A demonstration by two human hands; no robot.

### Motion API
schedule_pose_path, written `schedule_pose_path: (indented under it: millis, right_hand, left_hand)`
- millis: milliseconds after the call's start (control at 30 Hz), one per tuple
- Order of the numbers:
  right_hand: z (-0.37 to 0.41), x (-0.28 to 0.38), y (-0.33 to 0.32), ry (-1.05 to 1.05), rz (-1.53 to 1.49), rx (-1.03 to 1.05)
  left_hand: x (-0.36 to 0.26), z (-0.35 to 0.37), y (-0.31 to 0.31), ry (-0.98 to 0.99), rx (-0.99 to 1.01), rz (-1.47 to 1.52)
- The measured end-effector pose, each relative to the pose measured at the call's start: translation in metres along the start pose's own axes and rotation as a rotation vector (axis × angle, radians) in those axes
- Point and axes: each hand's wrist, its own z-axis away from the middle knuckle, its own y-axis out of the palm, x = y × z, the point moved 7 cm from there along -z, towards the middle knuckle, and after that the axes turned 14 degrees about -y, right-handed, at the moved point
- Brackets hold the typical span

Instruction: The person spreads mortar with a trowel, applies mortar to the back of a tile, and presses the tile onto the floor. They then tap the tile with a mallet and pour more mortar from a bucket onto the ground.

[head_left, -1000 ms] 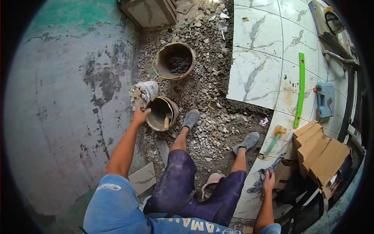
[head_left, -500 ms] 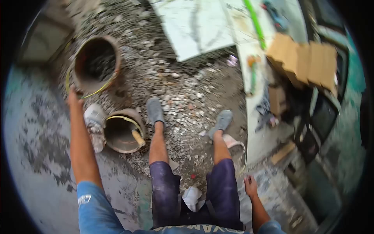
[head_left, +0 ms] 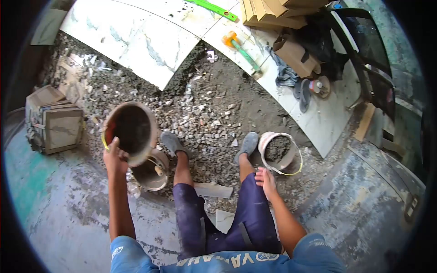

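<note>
My left hand [head_left: 115, 157] is closed on the yellow handle of a grey bucket [head_left: 152, 132], whose inside is dark. This bucket partly covers a second bucket [head_left: 159, 183], which has a wooden-looking handle sticking up inside it. My right hand [head_left: 267, 183] has its fingers apart and holds nothing. Just beyond its fingertips stands a pale bucket [head_left: 262, 148] with grey wet mortar [head_left: 277, 149] in it, its wire handle tipped to the near right side.
Rubble [head_left: 205, 120] covers the ground around my feet. Marble-patterned tiles [head_left: 123, 38] lie ahead, with an orange-headed mallet [head_left: 241, 51] and a green level [head_left: 211, 8] on them. Tile stacks [head_left: 63, 125] stand left. Cardboard boxes [head_left: 296, 57] and a dark-framed chair [head_left: 368, 54] are at right.
The view has turned. The bucket in my left hand has come nearer, partly over the second bucket. My right hand has moved forward beside the mortar bucket.
</note>
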Motion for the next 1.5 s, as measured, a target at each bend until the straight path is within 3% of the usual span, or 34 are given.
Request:
schedule_pose_path:
  millis: [100, 167, 200, 233, 267, 300, 333, 400, 433, 467, 600, 667, 733, 767, 800, 833, 867, 967, 1067, 1133, 1233, 1333, 1367, 1400, 1500]
  right_hand:
    - [-0.069, -0.034, 0.037, 0.243, -0.376, 0.107]
    - [-0.097, -0.029, 0.087, 0.38, -0.519, 0.238]
    - [-0.106, -0.022, 0.107, 0.445, -0.578, 0.325]
    - [-0.109, -0.013, 0.113, 0.447, -0.586, 0.337]
    - [-0.128, 0.015, 0.142, 0.381, -0.585, 0.333]
    - [-0.162, 0.064, 0.208, 0.317, -0.581, 0.326]
    - [-0.146, 0.054, 0.182, 0.255, -0.573, 0.318]
    - [-0.101, 0.027, 0.095, 0.121, -0.553, 0.298]
    - [-0.113, 0.041, 0.082, 0.054, -0.54, 0.284]
    - [-0.135, 0.061, 0.075, -0.015, -0.527, 0.268]
    - [-0.237, 0.121, 0.066, -0.256, -0.462, 0.206]
    - [-0.249, 0.11, 0.027, -0.353, -0.426, 0.174]
    - [-0.31, 0.135, 0.052, -0.457, -0.386, 0.155]
    - [-0.316, 0.132, 0.062, -0.513, -0.367, 0.149]
    - [-0.367, 0.086, 0.059, -0.306, -0.487, 0.166]
    - [-0.371, 0.103, 0.071, -0.247, -0.385, -0.041]
    - [-0.385, 0.114, 0.082, -0.405, -0.313, -0.081]
    - [-0.388, 0.157, 0.105, -0.567, -0.003, -0.041]
    - [-0.358, 0.174, 0.102, -0.613, 0.181, -0.03]
    - [-0.319, 0.172, 0.081, -0.676, 0.294, -0.034]
    - [-0.279, 0.137, 0.066, -0.457, 0.204, -0.017]
    - [-0.253, 0.131, 0.069, -0.483, 0.214, 0.057]
    - [-0.25, 0.122, 0.075, -0.397, 0.112, 0.156]
    - [-0.247, 0.113, 0.083, -0.308, 0.01, 0.253]
    - [-0.232, 0.117, 0.118, -0.429, 0.219, 0.327]
  left_hand:
    - [-0.019, 0.132, 0.065, -0.158, 0.144, -0.12]
    - [-0.037, 0.183, 0.081, -0.2, 0.2, -0.168]
    - [-0.042, 0.202, 0.094, -0.235, 0.325, -0.226]
    - [-0.041, 0.213, 0.107, -0.277, 0.45, -0.287]
    - [-0.04, 0.211, 0.116, -0.272, 0.443, -0.292]
    - [-0.035, 0.212, 0.137, -0.307, 0.555, -0.316]
    - [-0.029, 0.213, 0.157, -0.345, 0.667, -0.336]
    - [-0.014, 0.19, 0.185, -0.33, 0.673, -0.371]
    - [-0.005, 0.178, 0.201, -0.319, 0.753, -0.379]
    - [0.002, 0.167, 0.217, -0.306, 0.837, -0.388]
    - [0.036, 0.106, 0.254, -0.234, 0.853, -0.413]
    - [0.046, 0.071, 0.276, -0.003, 0.765, -0.459]
    - [0.085, 0.013, 0.292, -0.045, 0.677, -0.54]
    - [0.105, -0.03, 0.303, 0.235, 0.553, -0.736]
    - [0.129, -0.076, 0.31, 0.507, 0.416, -0.931]
    - [0.154, -0.13, 0.309, 0.352, 0.415, -0.808]
    - [0.179, -0.175, 0.31, 0.197, 0.412, -0.68]
    - [0.22, -0.229, 0.305, 0.127, 0.411, -0.429]
    - [0.236, -0.2, 0.281, 0.009, 0.323, -0.354]
    - [0.257, -0.181, 0.245, -0.009, 0.338, -0.542]
    - [0.269, -0.124, 0.218, -0.34, 0.356, -0.323]
    - [0.281, -0.119, 0.168, -0.458, 0.393, -0.223]
    - [0.265, -0.104, 0.158, -0.525, 0.401, -0.255]
    - [0.253, -0.096, 0.142, -0.521, 0.408, -0.305]
    - [0.223, -0.078, 0.111, -0.375, 0.387, -0.449]
